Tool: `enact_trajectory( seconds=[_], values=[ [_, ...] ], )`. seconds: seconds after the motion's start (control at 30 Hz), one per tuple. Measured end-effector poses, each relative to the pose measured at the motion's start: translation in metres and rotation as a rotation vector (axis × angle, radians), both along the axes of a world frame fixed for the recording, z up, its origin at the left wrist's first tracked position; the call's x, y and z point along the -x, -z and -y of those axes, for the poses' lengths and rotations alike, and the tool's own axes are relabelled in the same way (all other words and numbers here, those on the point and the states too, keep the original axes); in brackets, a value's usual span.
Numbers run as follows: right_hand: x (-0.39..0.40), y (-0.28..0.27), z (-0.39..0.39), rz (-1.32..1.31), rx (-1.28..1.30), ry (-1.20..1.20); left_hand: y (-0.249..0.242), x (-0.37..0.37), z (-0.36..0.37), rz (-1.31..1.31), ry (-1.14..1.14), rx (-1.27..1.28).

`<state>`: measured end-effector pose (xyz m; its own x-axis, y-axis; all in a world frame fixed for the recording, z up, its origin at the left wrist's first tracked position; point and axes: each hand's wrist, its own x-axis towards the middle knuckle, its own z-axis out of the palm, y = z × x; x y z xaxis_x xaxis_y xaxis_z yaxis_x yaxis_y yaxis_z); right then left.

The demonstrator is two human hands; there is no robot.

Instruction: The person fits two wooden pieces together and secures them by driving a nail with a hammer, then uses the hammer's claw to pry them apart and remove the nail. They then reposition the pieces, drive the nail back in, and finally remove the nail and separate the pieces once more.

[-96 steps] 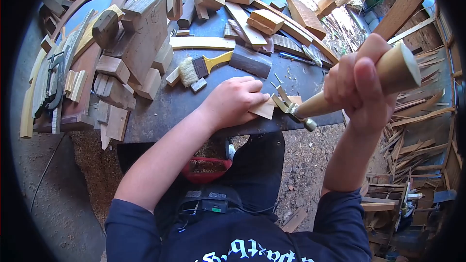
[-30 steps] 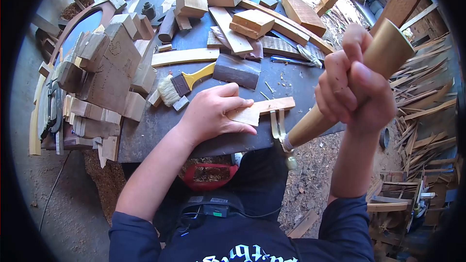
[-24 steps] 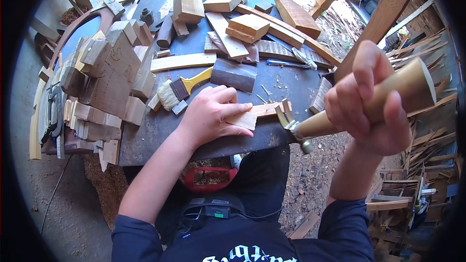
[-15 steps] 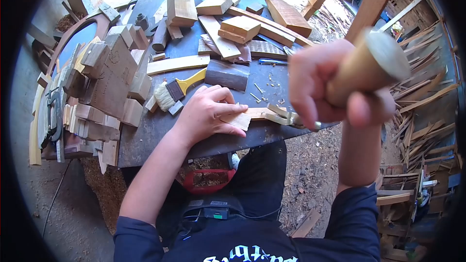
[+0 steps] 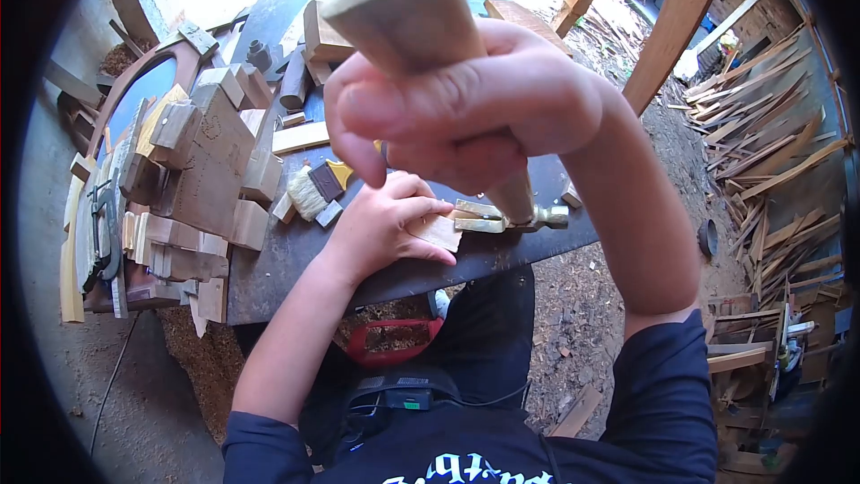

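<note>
My right hand is wrapped round the wooden handle of a claw hammer, whose butt end points up toward me. The hammer's metal head is low at the table's near edge, its claws pointing left at a small pale wood piece. Whether the claws grip a nail cannot be made out. My left hand pinches that wood piece between thumb and fingers against the table. Just beyond my left hand lies a paintbrush with pale bristles and a yellow handle, partly hidden.
A stack of wood blocks with a metal clamp stands on the left of the dark table. Offcuts lie at the back, largely covered by my right hand and the handle. Scrap wood strips are piled on the ground at right.
My right hand has swung left, carrying the hammer's handle over from the right. The hammer's head remains beside the wood piece. My left hand keeps its hold there.
</note>
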<state>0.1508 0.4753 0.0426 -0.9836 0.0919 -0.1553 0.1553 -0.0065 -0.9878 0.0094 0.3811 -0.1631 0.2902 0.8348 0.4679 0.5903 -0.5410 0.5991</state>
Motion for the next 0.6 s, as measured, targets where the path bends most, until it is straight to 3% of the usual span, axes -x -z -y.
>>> enact_trajectory(
  seconds=[0.03, 0.17, 0.23, 0.33, 0.37, 0.47, 0.6],
  values=[
    [0.002, 0.001, -0.002, -0.008, 0.021, 0.006, -0.002, -0.001, -0.001, -0.009, 0.001, -0.045],
    [0.003, -0.002, 0.005, -0.051, -0.090, 0.427, -0.007, -0.010, 0.003, -0.119, -0.079, -0.161],
    [-0.006, 0.005, 0.001, -0.134, -0.097, 0.489, -0.015, -0.017, 0.012, -0.181, -0.123, -0.154],
    [-0.027, 0.008, 0.007, -0.244, -0.107, 0.564, -0.014, -0.021, 0.016, -0.208, -0.146, -0.147],
    [-0.036, 0.020, 0.002, -0.446, 0.065, 0.481, -0.010, -0.021, 0.016, -0.200, -0.136, -0.126],
    [-0.063, 0.022, 0.002, -0.591, 0.033, 0.372, -0.007, -0.019, 0.014, -0.189, -0.112, -0.129],
    [-0.083, 0.021, 0.031, -0.488, -0.205, 0.484, -0.010, -0.018, 0.013, -0.272, -0.119, -0.126]
  ],
)
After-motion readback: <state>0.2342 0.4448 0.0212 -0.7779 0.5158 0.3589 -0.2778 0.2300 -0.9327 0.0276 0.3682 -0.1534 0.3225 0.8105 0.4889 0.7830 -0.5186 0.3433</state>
